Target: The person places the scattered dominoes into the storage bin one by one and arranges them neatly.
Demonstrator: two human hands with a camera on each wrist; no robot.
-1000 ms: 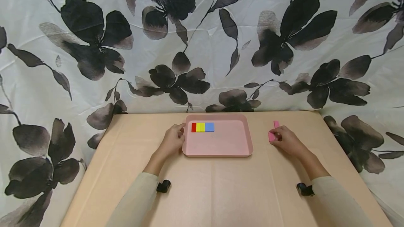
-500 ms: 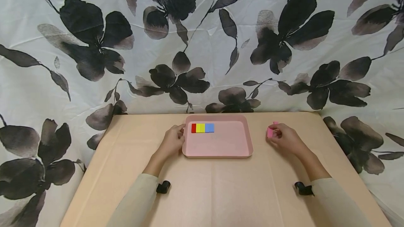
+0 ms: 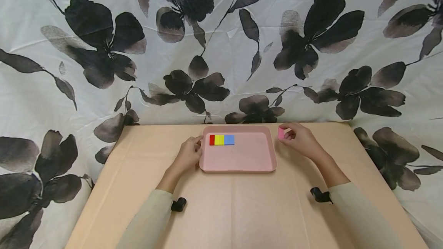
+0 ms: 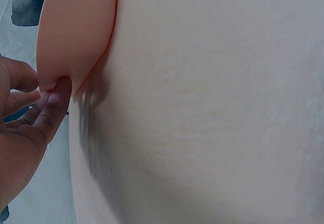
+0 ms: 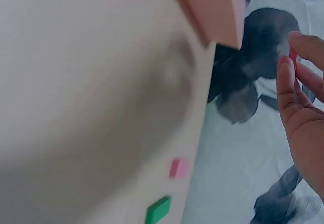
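**Pink block held beside the tray**

A flower-printed sheet [image 3: 221, 49] is hung behind a tan counter [image 3: 242, 210], on which a pink tray [image 3: 242, 160] is set. In the tray's far left corner a red block [image 3: 212, 140], a yellow block [image 3: 219, 140] and a blue block [image 3: 229, 140] are laid edge to edge in a row.

The tray's left rim is touched by the left hand [image 3: 188, 155], fingers curled against it; the tray would best be kept steadied this way. A pink block [image 3: 281, 133] is pinched between thumb and fingertips of the right hand [image 3: 301, 138], lifted just off the tray's far right corner.

If the row is to be continued, the pink block would best be brought low over the rim, turned flat, and set down flush against the blue block's free end without the row being nudged. In the right wrist view another pink block [image 5: 179, 168] and a green block [image 5: 158, 210] are seen lying on the counter.
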